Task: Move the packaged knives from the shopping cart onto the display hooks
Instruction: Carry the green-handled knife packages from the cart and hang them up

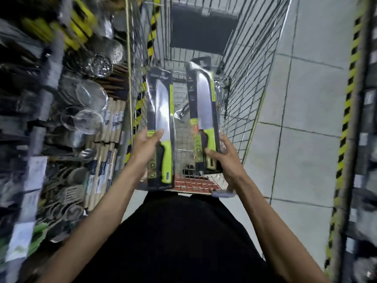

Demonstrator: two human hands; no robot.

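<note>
Far left: display rack [61, 111], badly motion-blurred. I make out wire strainers [89, 94] and ladles hanging there, but no free hook.

Left hand [145, 149]: closed round the handle end of the left knife pack [161, 111], thumb across the front, fingers hidden behind the card. The pack is held up over the near end of the shopping cart [248, 82], clear of the wire. Its long axis runs straight away from me, green handle at the grip, blade and hang-tab end farthest from the hand.

Right knife pack [204, 103]: same attitude, roughly parallel to the first and just beside it with a gap between them, top leaning slightly left. Also raised above the basket.

Right hand [225, 160]: wrapped round the lower right edge of that pack, thumb on the front near the handle, fingers curled behind.

What the next move turns on: both tabs are at the end opposite the grips, so each pack leads tab-first when I reach out. The rack lies to my left, so the left hand is the nearer one. I judge the left pack goes first. It needs a swing leftward and a tilt, so the tab hole faces the hook. The right pack waits behind it.

Risk: with the grip this far from the tab, any wobble at the hand grows at the far end.
</note>
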